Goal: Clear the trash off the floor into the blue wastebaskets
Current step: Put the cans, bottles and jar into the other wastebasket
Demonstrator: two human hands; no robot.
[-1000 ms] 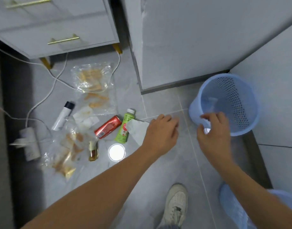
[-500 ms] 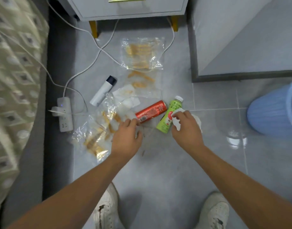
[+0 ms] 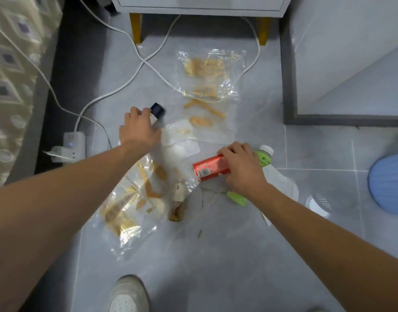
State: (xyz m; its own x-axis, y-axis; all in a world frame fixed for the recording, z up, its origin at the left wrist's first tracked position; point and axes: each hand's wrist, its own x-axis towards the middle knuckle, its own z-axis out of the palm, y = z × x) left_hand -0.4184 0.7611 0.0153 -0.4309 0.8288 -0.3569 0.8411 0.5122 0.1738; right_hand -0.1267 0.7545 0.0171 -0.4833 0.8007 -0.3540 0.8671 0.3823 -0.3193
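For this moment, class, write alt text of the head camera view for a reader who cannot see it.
A person reaches down over a littered grey floor: the left hand grips a white bottle with a dark cap, the right hand grips a red can beside a green bottle. Clear snack bags and white cables lie around; a blue wastebasket stands at the right edge.

Home bedroom: nightstand [image 3: 200, 5] w/ gold legs, patterned bedspread [image 3: 11, 70], tile floor [image 3: 216, 255].

Red can [image 3: 210, 168] on its side, green bottle [image 3: 262, 157] behind it, dark-capped tube [image 3: 157, 112], brown vial [image 3: 177, 208], clear wrappers [image 3: 126, 212] strewn on floor [image 3: 216, 255] — blue wastebasket [image 3: 389, 183] at right edge.
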